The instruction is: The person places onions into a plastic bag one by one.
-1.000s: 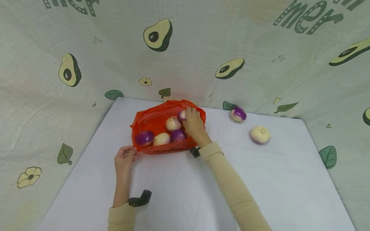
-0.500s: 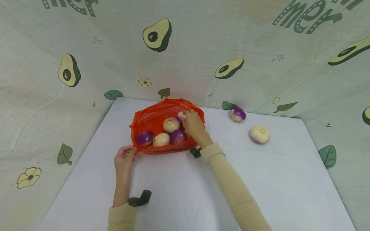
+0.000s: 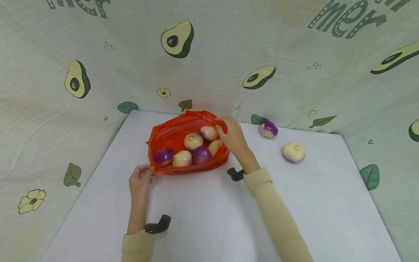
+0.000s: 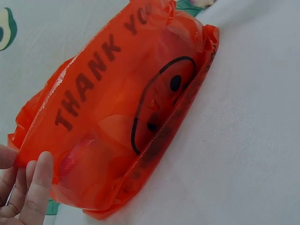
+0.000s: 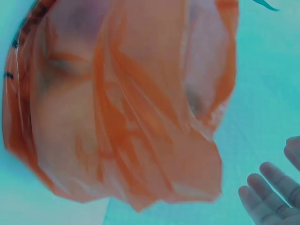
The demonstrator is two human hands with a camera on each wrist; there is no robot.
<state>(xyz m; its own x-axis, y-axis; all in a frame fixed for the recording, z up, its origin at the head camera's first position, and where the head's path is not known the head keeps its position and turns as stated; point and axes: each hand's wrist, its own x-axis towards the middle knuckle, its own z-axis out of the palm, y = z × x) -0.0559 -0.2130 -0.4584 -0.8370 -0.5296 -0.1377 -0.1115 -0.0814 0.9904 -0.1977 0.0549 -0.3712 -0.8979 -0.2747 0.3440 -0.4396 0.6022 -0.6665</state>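
A red plastic bag (image 3: 170, 134) lies with its mouth spread, and several purple-and-white turnips (image 3: 193, 141) sit inside. My left hand (image 3: 140, 179) pinches the bag's front left corner between thumb and fingers. In the left wrist view, the fingers (image 4: 38, 192) are at the edge of the bag (image 4: 105, 110), which has "THANK YOU" printed on it. Over the bag's right rim my right hand (image 3: 233, 137) is raised, fingers apart and holding nothing. From the right wrist, that hand (image 5: 274, 194) appears beside the bag (image 5: 136, 117), a gap between them. A pale turnip (image 3: 208, 133) lies just left of its fingertips.
Two more turnips lie outside the bag on the white table (image 3: 203, 218): a purple-topped one (image 3: 269, 129) near the back edge and a pale one (image 3: 294, 152) to its front right. A patterned cloth (image 3: 216, 54) hangs behind the table.
My right hand has let go of the turnip at the bag's back right and moved up and right to the rim, uncovering another pale turnip. The left hand stays at the corner.
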